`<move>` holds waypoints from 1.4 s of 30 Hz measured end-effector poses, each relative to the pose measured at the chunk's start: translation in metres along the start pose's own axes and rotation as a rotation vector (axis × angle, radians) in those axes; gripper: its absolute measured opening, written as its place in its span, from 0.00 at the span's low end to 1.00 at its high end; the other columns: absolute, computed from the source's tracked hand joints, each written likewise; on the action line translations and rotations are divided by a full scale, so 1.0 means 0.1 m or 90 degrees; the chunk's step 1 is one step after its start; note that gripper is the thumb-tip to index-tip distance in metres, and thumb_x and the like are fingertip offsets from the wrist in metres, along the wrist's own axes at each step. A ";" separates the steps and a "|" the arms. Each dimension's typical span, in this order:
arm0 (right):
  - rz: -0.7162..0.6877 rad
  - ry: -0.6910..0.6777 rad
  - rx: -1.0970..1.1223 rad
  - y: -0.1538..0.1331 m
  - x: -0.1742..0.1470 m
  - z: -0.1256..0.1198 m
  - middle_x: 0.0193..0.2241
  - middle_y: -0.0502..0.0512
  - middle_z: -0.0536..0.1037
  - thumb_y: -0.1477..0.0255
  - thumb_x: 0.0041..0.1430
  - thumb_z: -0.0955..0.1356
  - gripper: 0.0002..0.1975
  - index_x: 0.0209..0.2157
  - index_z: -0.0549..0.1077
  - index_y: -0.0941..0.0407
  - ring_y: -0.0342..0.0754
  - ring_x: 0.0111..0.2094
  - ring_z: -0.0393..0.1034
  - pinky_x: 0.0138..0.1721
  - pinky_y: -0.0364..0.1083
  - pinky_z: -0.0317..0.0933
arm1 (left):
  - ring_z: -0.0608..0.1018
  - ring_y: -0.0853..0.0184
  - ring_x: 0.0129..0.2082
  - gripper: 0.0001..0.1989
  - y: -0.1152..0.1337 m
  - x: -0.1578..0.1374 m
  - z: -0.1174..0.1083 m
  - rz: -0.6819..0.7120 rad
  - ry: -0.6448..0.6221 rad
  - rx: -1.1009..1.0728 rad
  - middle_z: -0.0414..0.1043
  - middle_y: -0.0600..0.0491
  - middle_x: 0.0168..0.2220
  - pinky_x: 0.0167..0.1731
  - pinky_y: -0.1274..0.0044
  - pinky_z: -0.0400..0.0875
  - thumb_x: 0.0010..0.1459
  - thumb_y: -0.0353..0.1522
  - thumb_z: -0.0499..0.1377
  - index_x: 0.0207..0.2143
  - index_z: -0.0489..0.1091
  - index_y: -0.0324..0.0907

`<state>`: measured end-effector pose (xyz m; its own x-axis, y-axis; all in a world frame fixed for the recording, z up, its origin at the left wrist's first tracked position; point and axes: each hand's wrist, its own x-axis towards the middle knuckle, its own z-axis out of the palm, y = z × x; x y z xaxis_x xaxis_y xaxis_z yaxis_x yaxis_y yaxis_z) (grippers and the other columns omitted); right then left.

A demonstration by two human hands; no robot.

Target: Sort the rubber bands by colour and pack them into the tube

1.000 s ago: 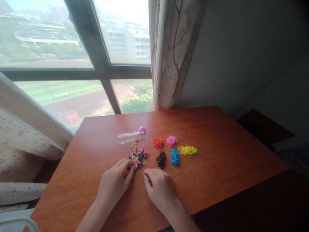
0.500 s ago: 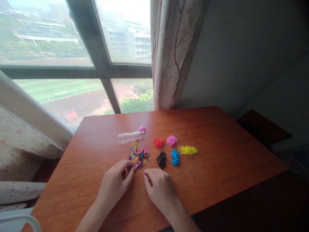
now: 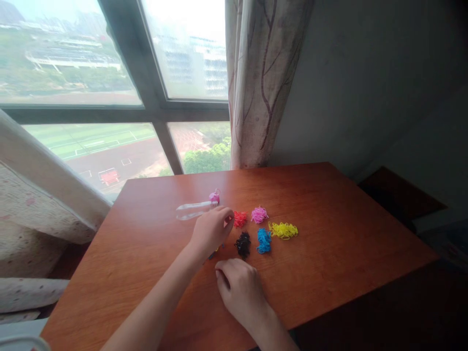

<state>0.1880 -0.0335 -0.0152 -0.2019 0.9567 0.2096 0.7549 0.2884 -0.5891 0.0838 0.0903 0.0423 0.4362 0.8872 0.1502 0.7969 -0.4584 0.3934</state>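
Observation:
My left hand (image 3: pixel 212 228) reaches over the mixed rubber bands (image 3: pixel 216 250), which are mostly hidden beneath it. Its fingers are pinched together at the left edge of the red rubber band pile (image 3: pixel 240 219); anything between them is too small to make out. My right hand (image 3: pixel 239 279) rests curled on the table just below the black rubber band pile (image 3: pixel 243 244), and the inside of its fingers is hidden. Separate piles of blue rubber bands (image 3: pixel 263 241), pink rubber bands (image 3: pixel 259 215) and yellow rubber bands (image 3: pixel 284 230) lie to the right.
A clear plastic bottle-shaped container (image 3: pixel 192 210) with a pink cap (image 3: pixel 214 196) lies behind my left hand. The wooden table (image 3: pixel 329 243) stands against a window (image 3: pixel 190 58), with a patterned curtain (image 3: pixel 259 97) at the back and another curtain (image 3: pixel 44 185) on the left.
My left hand has moved up and to the right, from the mixed rubber bands to the red pile, and now covers most of the mixed ones. The right hand has stayed nearly still.

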 end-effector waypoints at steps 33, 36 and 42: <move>0.051 -0.017 -0.051 -0.10 0.05 -0.04 0.32 0.49 0.79 0.78 0.61 0.64 0.08 0.37 0.72 0.52 0.46 0.34 0.72 0.33 0.43 0.53 | 0.78 0.65 0.32 0.11 -0.63 -1.16 -0.08 -0.172 -0.005 -0.002 0.76 0.54 0.36 0.32 0.76 0.68 0.62 0.38 0.51 0.38 0.71 0.46; 0.055 -0.024 -0.071 -0.11 0.07 -0.04 0.32 0.48 0.79 0.77 0.62 0.64 0.07 0.37 0.72 0.51 0.46 0.34 0.73 0.32 0.43 0.53 | 0.78 0.65 0.31 0.11 -0.60 -1.17 -0.07 -0.170 -0.017 -0.002 0.75 0.55 0.35 0.31 0.76 0.67 0.62 0.39 0.51 0.37 0.71 0.46; 0.058 -0.032 -0.093 -0.13 0.10 -0.06 0.32 0.48 0.80 0.77 0.62 0.65 0.08 0.38 0.72 0.51 0.46 0.33 0.74 0.31 0.42 0.54 | 0.77 0.65 0.33 0.10 -0.56 -1.16 -0.04 -0.147 -0.025 -0.003 0.75 0.55 0.35 0.31 0.77 0.67 0.63 0.38 0.50 0.36 0.70 0.47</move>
<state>0.1796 -0.0282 -0.0010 -0.1569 0.9803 0.1199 0.8529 0.1957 -0.4840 -0.0134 0.0134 0.0066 0.2586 0.9658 0.0204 0.8756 -0.2433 0.4172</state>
